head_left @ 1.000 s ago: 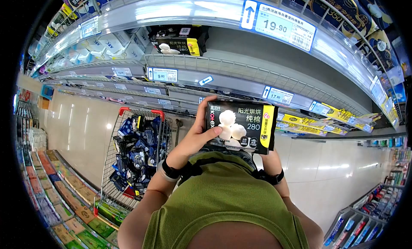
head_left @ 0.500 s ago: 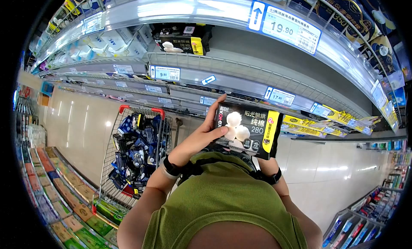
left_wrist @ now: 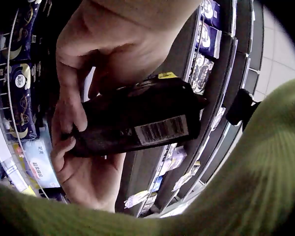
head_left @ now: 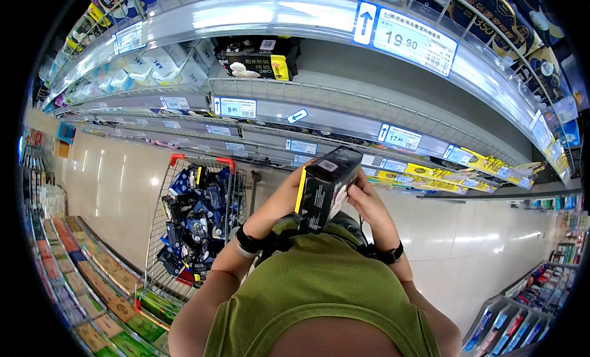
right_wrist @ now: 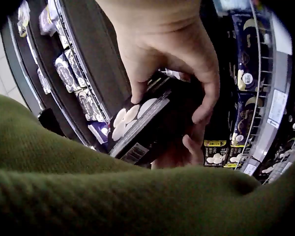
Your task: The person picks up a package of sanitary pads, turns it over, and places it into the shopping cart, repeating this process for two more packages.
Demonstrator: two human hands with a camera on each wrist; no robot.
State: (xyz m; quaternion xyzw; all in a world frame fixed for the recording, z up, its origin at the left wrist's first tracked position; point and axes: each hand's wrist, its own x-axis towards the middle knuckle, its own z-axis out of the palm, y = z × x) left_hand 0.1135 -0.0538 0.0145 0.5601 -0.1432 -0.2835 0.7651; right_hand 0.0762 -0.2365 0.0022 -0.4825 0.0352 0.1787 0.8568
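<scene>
A black package (head_left: 326, 188) with a yellow edge is held between both hands in front of the chest, turned so a narrow printed side faces up. The left hand (head_left: 281, 196) grips its left side, its fingers partly behind the package. On the right side the right hand (head_left: 370, 208) pinches it near the white picture. In the left wrist view a barcode shows on the package (left_wrist: 137, 120), with the left hand (left_wrist: 118, 44) above. The right wrist view shows the right hand (right_wrist: 169, 49) with fingers spread across the package (right_wrist: 147, 118).
A shopping cart (head_left: 177, 234) filled with dark blue and black packages stands at the left. Ahead, a shelf rail (head_left: 264, 25) carries price tags, and similar black packages (head_left: 258, 59) sit on the shelf behind. Green and brown boxes (head_left: 104, 295) line the lower left.
The package has turned from its broad front facing up to a narrow side. The right hand has come from beneath it to its right side, and the left hand's thumb has left the front.
</scene>
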